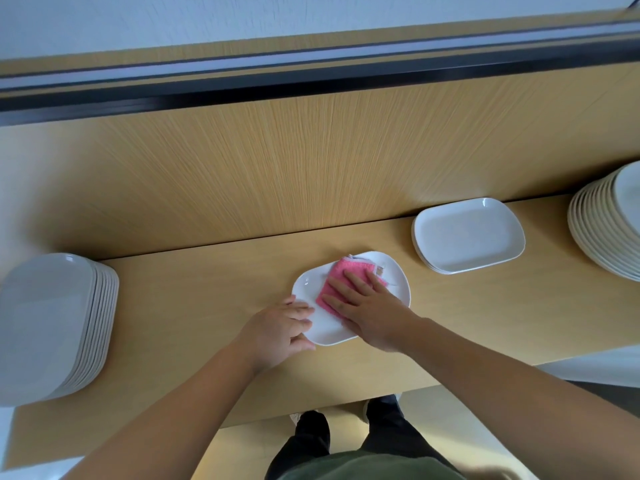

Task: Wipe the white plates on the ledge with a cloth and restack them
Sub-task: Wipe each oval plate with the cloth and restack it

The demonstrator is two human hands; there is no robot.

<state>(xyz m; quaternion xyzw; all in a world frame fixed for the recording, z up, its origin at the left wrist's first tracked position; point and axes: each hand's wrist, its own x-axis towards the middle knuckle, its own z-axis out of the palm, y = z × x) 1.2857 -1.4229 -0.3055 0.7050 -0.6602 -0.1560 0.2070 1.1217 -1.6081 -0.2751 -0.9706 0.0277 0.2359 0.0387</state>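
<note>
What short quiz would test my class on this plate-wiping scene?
1. True or false: the right hand presses the pink cloth flat on the plate.
2. The left hand grips: A the plate's rim, B the cloth, C nothing.
3. Fill in: besides that plate, ___ stacks of plates stand on the ledge.
Key: 1 true; 2 A; 3 three: left stack, small stack, far-right stack.

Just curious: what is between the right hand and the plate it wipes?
A pink cloth, under the right hand on the plate; head view.
</note>
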